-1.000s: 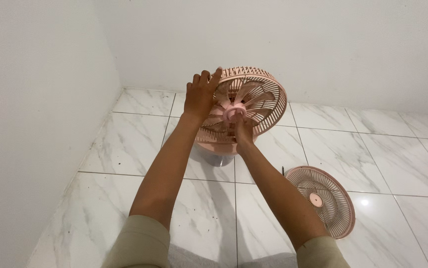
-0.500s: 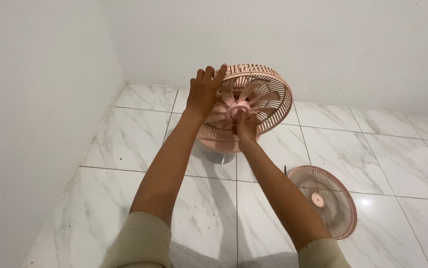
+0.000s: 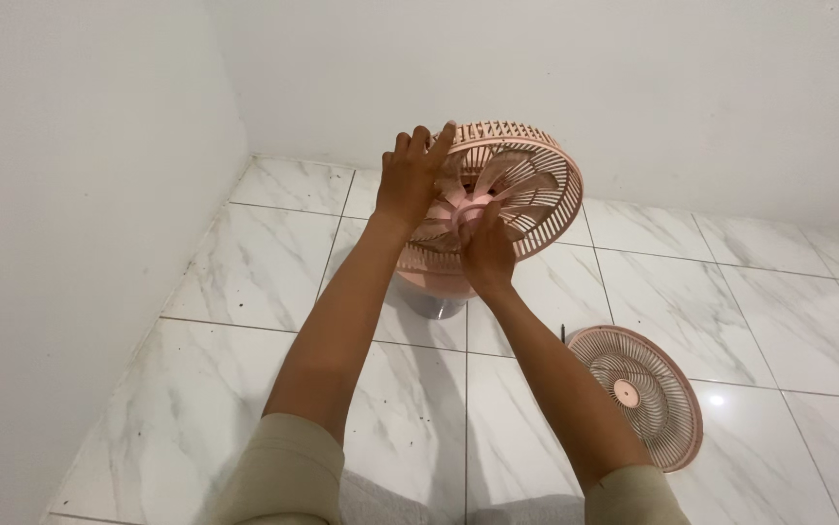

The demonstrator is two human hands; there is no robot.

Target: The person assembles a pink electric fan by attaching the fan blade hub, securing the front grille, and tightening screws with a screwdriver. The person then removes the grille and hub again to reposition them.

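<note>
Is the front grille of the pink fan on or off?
Off. The front grille lies flat on the floor tiles, apart from the fan, whose blades are exposed where the right hand touches the hub.

We see a matt pink plastic fan cage [image 3: 526, 185], a matching loose plastic grille [image 3: 638, 394], and a glossy white marble-patterned tile floor [image 3: 264, 262].

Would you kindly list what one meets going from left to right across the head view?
White side wall → left hand on the fan's rim → right hand at the hub of the pink fan → detached pink front grille lying on the marble floor tiles.
</note>
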